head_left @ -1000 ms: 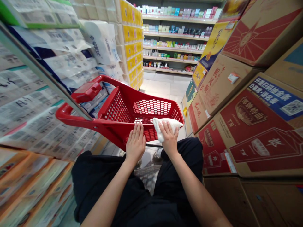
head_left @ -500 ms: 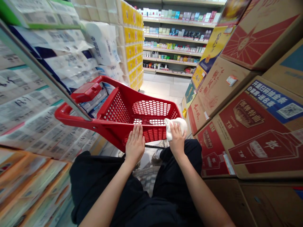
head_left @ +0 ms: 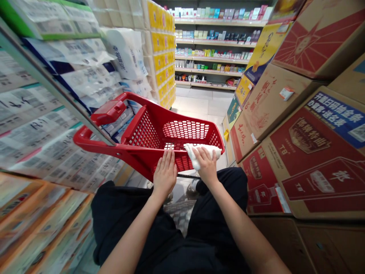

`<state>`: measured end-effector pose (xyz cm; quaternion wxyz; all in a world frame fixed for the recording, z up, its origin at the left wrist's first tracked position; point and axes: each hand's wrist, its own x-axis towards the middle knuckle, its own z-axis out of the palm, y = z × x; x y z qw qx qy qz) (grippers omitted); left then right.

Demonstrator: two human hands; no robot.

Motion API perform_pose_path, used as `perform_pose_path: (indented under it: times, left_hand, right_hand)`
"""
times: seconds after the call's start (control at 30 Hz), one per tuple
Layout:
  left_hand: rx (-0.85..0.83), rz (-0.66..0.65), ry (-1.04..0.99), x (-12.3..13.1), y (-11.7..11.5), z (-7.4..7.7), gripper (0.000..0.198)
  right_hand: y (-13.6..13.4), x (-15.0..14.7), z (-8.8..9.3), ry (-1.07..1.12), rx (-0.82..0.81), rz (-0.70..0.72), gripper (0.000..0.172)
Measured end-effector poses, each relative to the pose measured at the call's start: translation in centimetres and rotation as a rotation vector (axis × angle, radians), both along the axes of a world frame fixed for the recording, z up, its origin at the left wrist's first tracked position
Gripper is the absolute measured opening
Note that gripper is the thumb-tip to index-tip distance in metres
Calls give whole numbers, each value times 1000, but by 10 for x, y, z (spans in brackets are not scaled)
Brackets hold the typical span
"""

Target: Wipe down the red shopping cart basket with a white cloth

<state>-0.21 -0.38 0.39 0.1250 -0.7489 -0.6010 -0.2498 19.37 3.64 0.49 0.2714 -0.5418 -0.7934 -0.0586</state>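
Note:
A red plastic shopping cart (head_left: 148, 129) stands tipped in the aisle in front of me, its mesh basket empty. My left hand (head_left: 164, 174) lies flat, fingers together, on the near rim and outer wall of the basket. My right hand (head_left: 205, 164) presses a white cloth (head_left: 212, 150) against the same rim, towards the basket's right corner, fingers curled over the cloth. The cart's handle (head_left: 94, 141) points left, towards the shelf.
Shelves of wrapped paper packs (head_left: 57, 99) line the left side. Stacked red and brown cardboard boxes (head_left: 308, 144) wall the right. Yellow packs (head_left: 162, 57) and a far shelf of small goods (head_left: 213, 49) close the aisle, with tiled floor (head_left: 196, 104) between.
My right hand slid the cloth out to the basket's right corner, then back left along the rim. The left hand stayed where it was.

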Motion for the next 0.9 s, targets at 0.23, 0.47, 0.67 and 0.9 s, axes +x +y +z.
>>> perform_pose_path:
  times: [0.23,0.47,0.67,0.9]
  left_hand:
    - [-14,22,15,2,0,-1,65]
    - [4,31,42,2,7,-4,66]
    - [2,5,69,5,28,1,65]
    - [-8,-38,77,13,63,6,62]
  right_hand:
    - [14,98,-21,29,78,-88,47]
    - [21,100,-34,95,95,-91,45]
    - [42,106,-33,105,122,-108,42]
    - [52,113,-37,101,177,-167,45]
